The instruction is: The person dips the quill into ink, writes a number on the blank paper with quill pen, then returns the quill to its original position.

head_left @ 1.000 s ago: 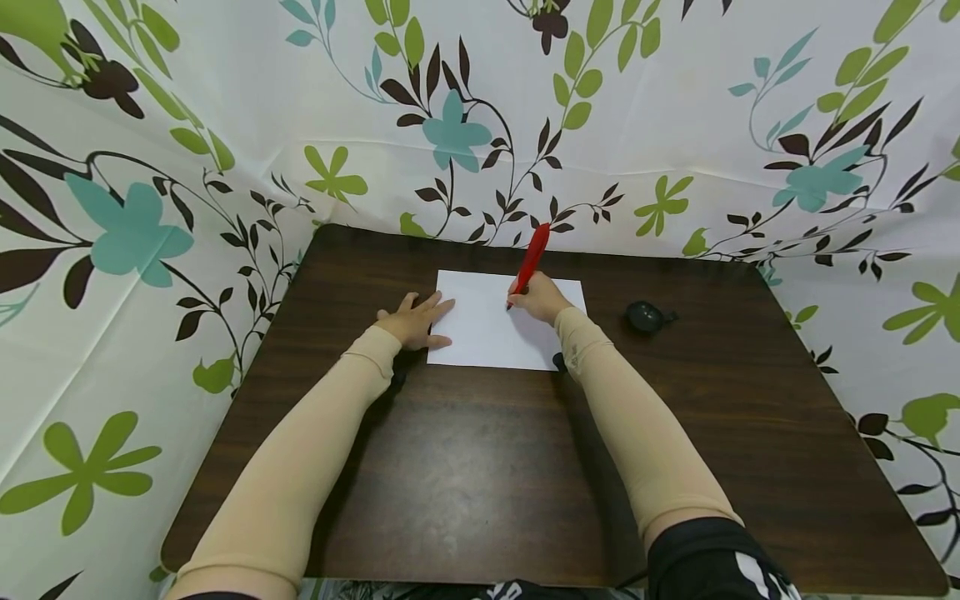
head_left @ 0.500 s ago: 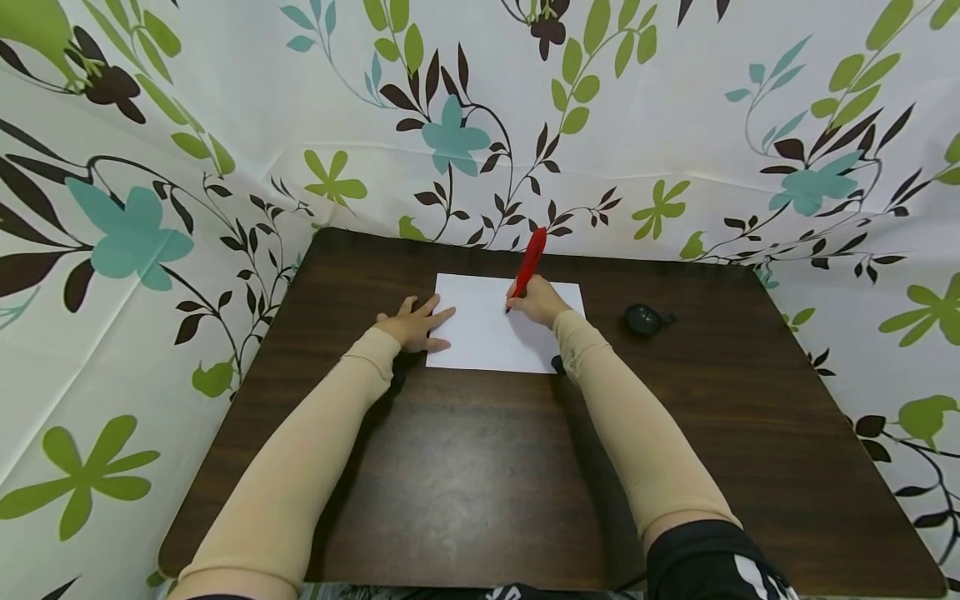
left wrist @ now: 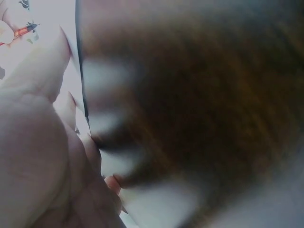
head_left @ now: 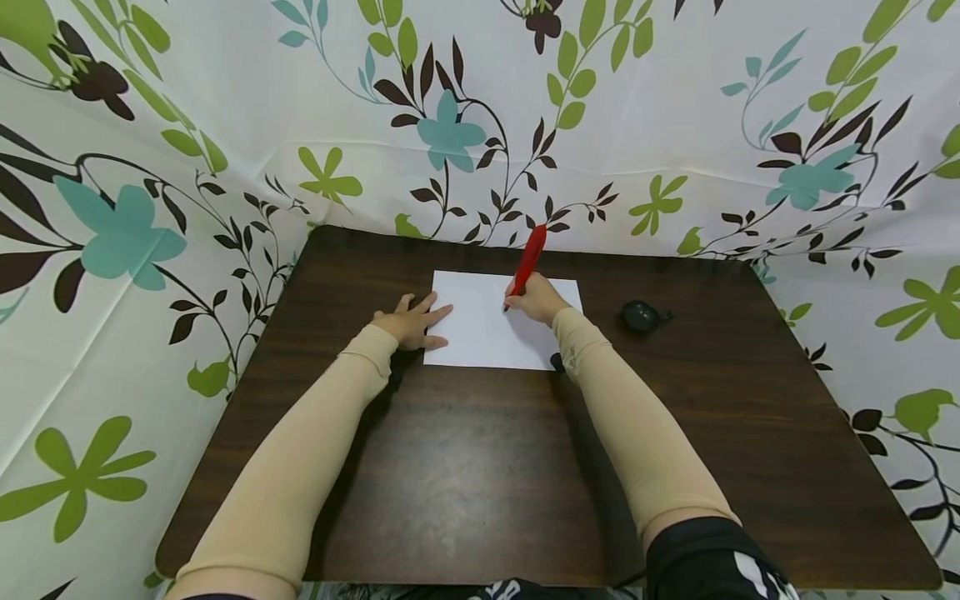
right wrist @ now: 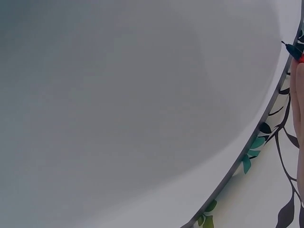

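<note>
A white sheet of paper lies flat on the dark wooden table. My left hand rests at its left edge, fingers straight and spread over that side. In the left wrist view, the palm and fingers of this left hand show close up beside the sheet's edge. My right hand pinches a thick red marker, held tilted with its dark tip down right at the paper. The right wrist view has the marker's dark tip at the right edge, with the pale sheet filling most of the frame.
A small black rounded object with a short stub sits on the table right of the paper. A white curtain with leaf and flower print hangs behind the table and along its sides.
</note>
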The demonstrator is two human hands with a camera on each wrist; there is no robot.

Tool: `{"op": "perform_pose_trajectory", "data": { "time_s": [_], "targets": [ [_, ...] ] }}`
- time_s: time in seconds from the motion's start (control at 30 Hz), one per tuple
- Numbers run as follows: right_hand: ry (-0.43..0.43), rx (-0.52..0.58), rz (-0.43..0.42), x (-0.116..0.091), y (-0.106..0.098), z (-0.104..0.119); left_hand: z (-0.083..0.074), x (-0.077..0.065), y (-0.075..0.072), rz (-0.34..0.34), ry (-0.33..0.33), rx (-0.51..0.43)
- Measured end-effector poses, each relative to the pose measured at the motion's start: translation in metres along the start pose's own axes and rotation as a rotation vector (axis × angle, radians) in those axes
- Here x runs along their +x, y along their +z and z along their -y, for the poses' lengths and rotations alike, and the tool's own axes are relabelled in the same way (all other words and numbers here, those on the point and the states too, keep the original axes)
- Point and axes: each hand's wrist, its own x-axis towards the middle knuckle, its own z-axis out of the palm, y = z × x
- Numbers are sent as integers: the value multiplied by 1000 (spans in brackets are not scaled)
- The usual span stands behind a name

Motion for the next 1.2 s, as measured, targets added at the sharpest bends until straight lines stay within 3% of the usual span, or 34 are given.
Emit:
{"op": "perform_pose_trajectory", "data": {
  "time_s": [0.3,0.5,0.7,1.2],
  "targets": [
    [-2,19,3,-1,0,0,-11,-17,-7,-10,15,-4],
    [-3,12,-6,-1,0,0,-6,-10,-3,-10,11,17],
    [-4,5,-8,-1,1,-1,-13,-21,-7,-21,27,-11],
    [5,12,-4,-1,0,0,-12,-20,-8,-8,26,-19]
  ]
}}
